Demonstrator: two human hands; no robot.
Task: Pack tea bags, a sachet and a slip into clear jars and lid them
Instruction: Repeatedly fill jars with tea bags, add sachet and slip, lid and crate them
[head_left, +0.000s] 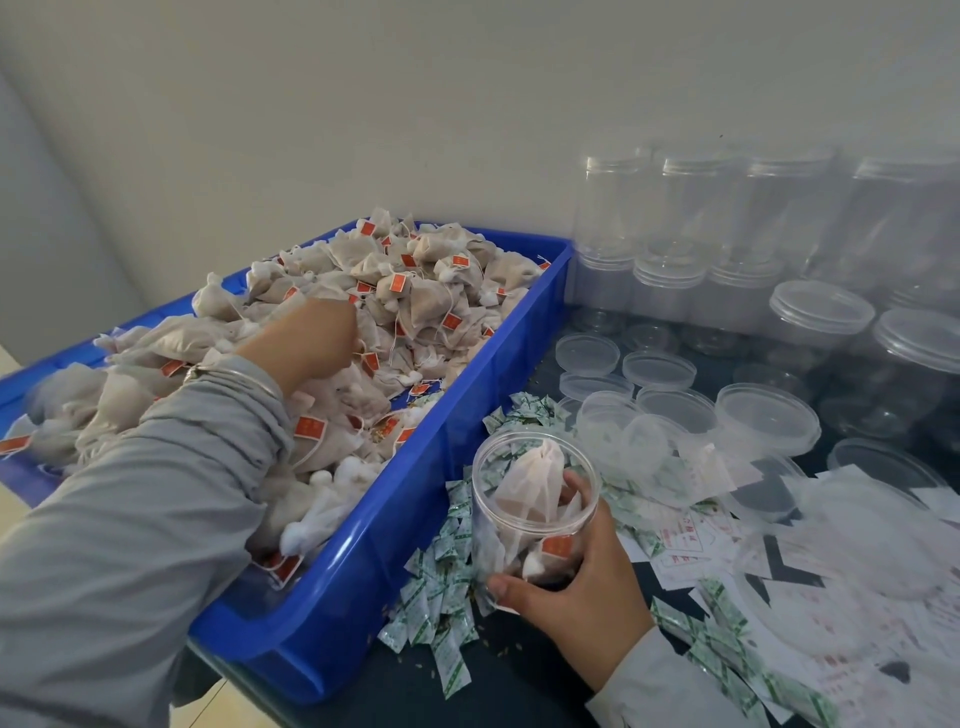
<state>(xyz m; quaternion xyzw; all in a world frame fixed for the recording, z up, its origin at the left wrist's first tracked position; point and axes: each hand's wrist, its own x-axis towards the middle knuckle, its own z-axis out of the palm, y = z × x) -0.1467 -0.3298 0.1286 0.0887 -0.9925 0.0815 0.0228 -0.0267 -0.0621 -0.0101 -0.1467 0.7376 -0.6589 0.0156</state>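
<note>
- On the left side of the dark table (519, 670) stands a blue crate (395, 530), heaped with pale tea bags (436, 296) that carry small orange tags on strings.
- In the middle of that heap the left hand (306, 338) reaches down among the bags; its fingertips are buried in the pile, so I cannot tell whether they are apart or pinching a bag. A grey sleeve (156, 499) and a thin bracelet (234, 374) cover the wrist.
- Just beside the crate's right wall, near the table's front edge, the right hand (576, 577) holds an open clear jar (530, 499): the thumb curls round its lower front and the fingers wrap the far side, one fingertip showing above the rim.
- The jar is tilted a little toward the crate and has several tea bags inside, one orange tag showing low down; it has no lid on.
- Round the jar's base and along the crate's wall lies a scatter of small green-and-white sachets (441, 592), with more trailing toward the front right corner.
- To the right of the jar lie white paper slips (691, 545) with red print, partly under clear plastic.
- Toward the middle of the table, loose clear lids (660, 369) lie flat, some overlapping.
- At the back right corner, against the wall, empty clear jars (691, 208) stand stacked in two tiers; several nearer ones have their lids on.
</note>
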